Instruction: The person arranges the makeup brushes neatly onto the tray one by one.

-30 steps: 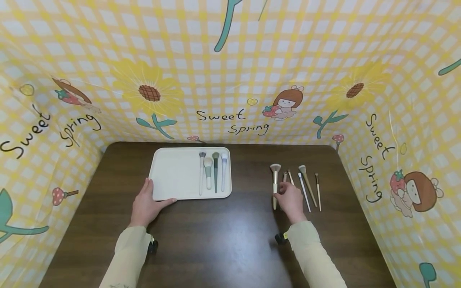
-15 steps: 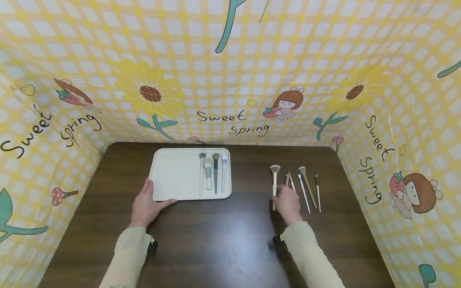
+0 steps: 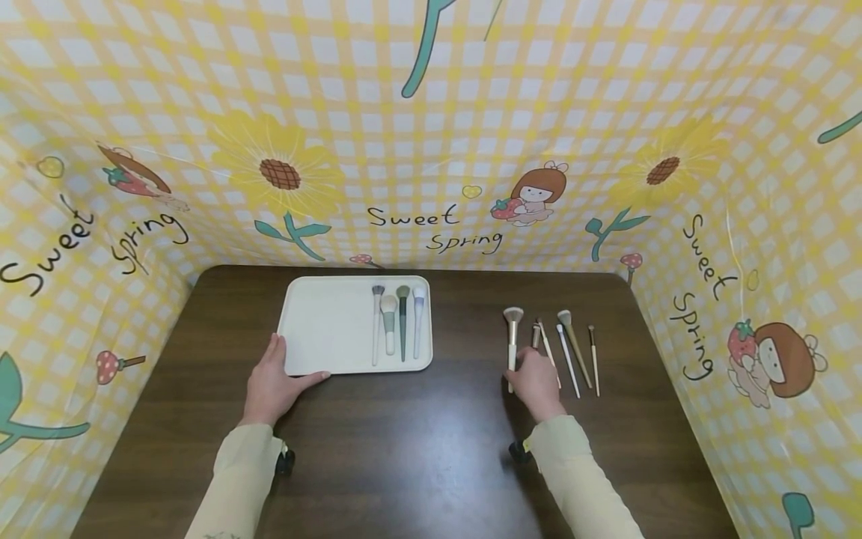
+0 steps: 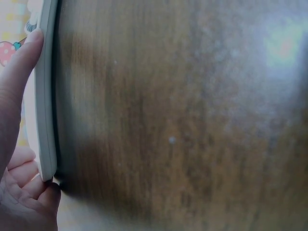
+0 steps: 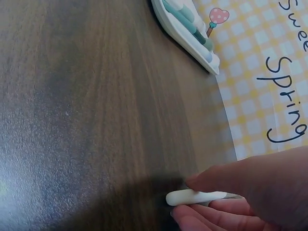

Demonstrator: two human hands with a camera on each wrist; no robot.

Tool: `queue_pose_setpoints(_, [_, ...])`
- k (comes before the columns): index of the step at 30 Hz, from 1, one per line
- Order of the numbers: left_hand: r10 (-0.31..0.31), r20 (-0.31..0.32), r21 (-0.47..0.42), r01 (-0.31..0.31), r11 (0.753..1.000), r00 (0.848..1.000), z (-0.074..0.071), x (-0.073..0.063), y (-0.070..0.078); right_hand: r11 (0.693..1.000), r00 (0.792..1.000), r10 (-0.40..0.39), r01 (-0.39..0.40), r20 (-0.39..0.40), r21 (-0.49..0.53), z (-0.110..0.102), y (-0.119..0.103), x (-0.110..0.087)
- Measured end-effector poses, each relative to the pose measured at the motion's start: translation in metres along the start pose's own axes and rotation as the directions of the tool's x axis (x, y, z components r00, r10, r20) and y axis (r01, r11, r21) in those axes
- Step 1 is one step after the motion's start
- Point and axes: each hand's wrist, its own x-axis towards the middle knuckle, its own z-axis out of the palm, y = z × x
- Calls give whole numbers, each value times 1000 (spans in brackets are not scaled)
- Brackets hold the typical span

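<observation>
In the head view a white tray lies on the dark wooden table. My left hand grips its near left corner, thumb along the front rim and fingers at the left side; the left wrist view shows the thumb on the rim and fingers round the corner. On the right, my right hand pinches the pale handle of a wide makeup brush, bristles pointing away. The right wrist view shows the white handle end between thumb and fingers. Part of a short brush beside it is hidden by the hand.
Several makeup brushes, including a dark green one, lie side by side at the tray's right end. More brushes, among them a wide golden one and a thin one, lie right of my right hand. A checked cloth walls the table.
My right hand has shifted slightly left and down onto the wide brush's handle, showing more of the short brushes behind it. My left hand and the tray have stayed in place.
</observation>
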Motion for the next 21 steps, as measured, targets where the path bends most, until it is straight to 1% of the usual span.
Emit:
queue_pose_setpoints(13, [12,0,-1,-12,1000,1000,-1,1,-1,1000,1000,11,-11,9,14,3,1,2])
queue_pose_setpoints(21, [-13,9,-14,13,1000,1000,-1,1,0,999,1000,9,-9,7,34,4,2,2])
